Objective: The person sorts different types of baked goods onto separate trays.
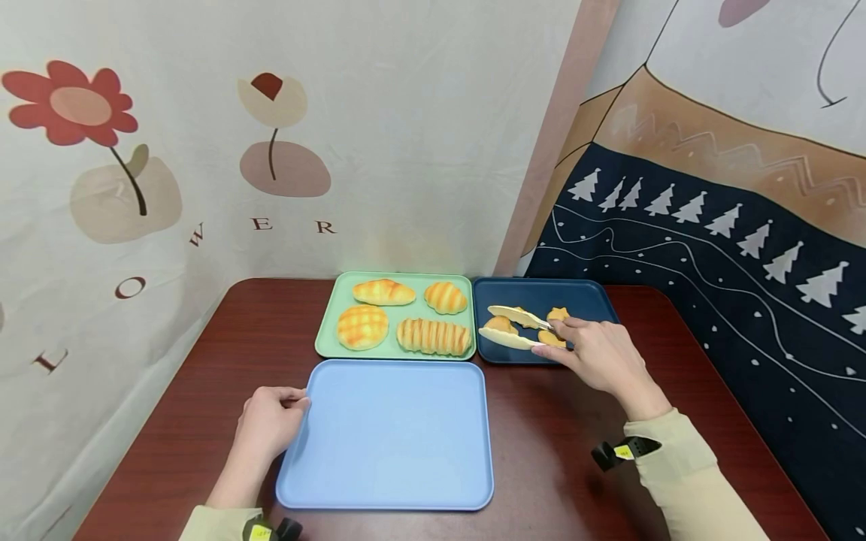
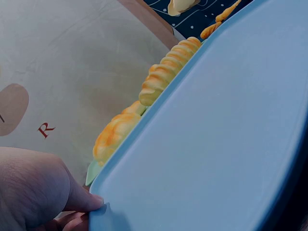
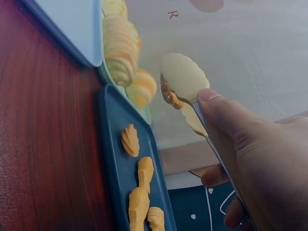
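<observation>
My left hand (image 1: 269, 422) pinches the left rim of a light blue tray (image 1: 389, 436), which holds nothing. In the left wrist view the thumb (image 2: 91, 199) lies over the tray's edge. My right hand (image 1: 598, 359) holds food tongs (image 1: 509, 338) with cream tips above a dark blue tray (image 1: 591, 297). Between the tips, the right wrist view shows a small brown piece (image 3: 169, 95), probably a cookie, partly hidden. Several small golden cookies (image 3: 139, 204) lie in the dark blue tray, including a star-shaped one (image 1: 558, 313).
A green tray (image 1: 331, 315) behind the light blue one bears a round bun (image 1: 362, 327), a long ridged bread (image 1: 434, 336) and other breads. The dark red table (image 1: 203, 353) meets a printed cloth wall (image 1: 419, 150) at the back.
</observation>
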### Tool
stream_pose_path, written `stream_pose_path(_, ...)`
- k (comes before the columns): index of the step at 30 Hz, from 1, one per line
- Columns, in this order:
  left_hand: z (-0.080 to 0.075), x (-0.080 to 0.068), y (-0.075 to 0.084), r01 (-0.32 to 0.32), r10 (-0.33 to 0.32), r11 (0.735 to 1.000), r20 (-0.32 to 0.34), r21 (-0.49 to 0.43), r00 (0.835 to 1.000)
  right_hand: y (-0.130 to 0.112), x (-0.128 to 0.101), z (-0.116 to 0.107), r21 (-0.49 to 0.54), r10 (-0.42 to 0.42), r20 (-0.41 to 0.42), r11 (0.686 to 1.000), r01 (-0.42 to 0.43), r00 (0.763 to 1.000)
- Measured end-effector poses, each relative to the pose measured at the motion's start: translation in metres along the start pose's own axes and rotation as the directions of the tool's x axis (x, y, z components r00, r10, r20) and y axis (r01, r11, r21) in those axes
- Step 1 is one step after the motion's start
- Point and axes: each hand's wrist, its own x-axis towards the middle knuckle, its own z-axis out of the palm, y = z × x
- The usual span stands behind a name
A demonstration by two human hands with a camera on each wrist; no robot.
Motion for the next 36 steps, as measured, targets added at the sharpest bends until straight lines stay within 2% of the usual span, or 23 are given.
stream_pose_path(13, 0.000, 0.000, 0.000, -0.009, 0.009, 1.000, -0.005, 0.008, 1.000, 0.015, 0.023, 0.017, 0.064, 0.035, 0.034, 0.997, -0.037, 0.999)
stream_pose_path(24, -0.001, 0.000, 0.000, 0.000, 0.000, 1.000, -0.003, 0.001, 1.000, 0.021, 0.041, 0.028, 0.062, 0.100, 0.101, 0.992, -0.107, 0.990)
stream_pose_path(36, -0.001, 0.000, -0.001, -0.014, 0.014, 1.000, -0.007, 0.017, 1.000, 0.025, 0.054, 0.042, 0.065, 0.147, 0.133, 0.986, -0.156, 0.980)
